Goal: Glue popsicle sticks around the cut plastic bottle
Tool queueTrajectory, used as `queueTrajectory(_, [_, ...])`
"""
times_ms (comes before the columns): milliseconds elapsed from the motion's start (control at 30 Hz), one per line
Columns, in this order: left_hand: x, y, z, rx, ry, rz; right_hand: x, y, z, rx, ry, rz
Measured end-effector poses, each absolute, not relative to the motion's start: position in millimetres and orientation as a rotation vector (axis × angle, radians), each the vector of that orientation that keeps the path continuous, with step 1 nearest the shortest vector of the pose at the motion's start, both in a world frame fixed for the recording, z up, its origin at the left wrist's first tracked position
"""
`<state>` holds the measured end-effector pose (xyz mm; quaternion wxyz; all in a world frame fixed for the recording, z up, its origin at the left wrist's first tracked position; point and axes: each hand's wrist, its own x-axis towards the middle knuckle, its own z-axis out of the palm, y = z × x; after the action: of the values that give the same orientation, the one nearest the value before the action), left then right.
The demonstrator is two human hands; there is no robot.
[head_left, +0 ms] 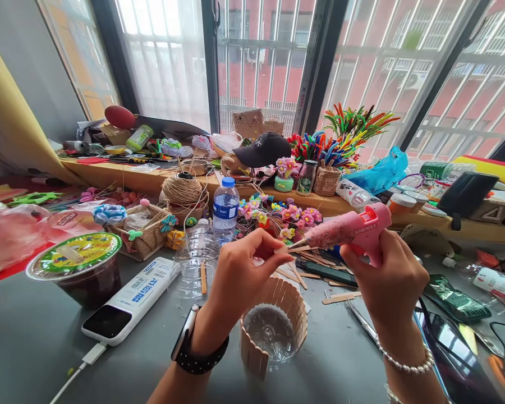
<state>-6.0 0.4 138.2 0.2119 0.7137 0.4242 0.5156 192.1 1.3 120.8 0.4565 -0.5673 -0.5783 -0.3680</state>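
Clock centred on the clear round plastic bottle base (269, 334), which is sitting upright on the grey tabletop (143, 370). Flat tan wooden craft sticks (292, 303) are standing on end side by side around it; gap is showing at about 5.

Left hand (244, 273), at 11: thumb and fingers are pinching a small pale piece (282, 250) above the base. Fingers are hiding most of it; can't tell what it is.

Right hand (388, 275), at 2: is gripping the pink plastic glue gun (340, 229) by its handle. Metal nozzle is pointing at the left fingertips, right beside them; can't tell if touching.

Surroundings: loose wooden sticks (341, 298) are lying at 2, silver metal tweezers (362, 321) at 3. Clear ribbed plastic bottle (191, 252) is lying at 10; blue-capped water bottle (226, 210) is standing at 11. White rectangular device (145, 294) is lying at 9, cable plugged in.
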Motion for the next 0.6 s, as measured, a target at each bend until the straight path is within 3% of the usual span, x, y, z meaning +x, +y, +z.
queueTrajectory(600, [-5.5,1.9,136.5,2.006,1.164,1.519,196.6,-0.1,120.7,-1.44,-1.43,-0.95])
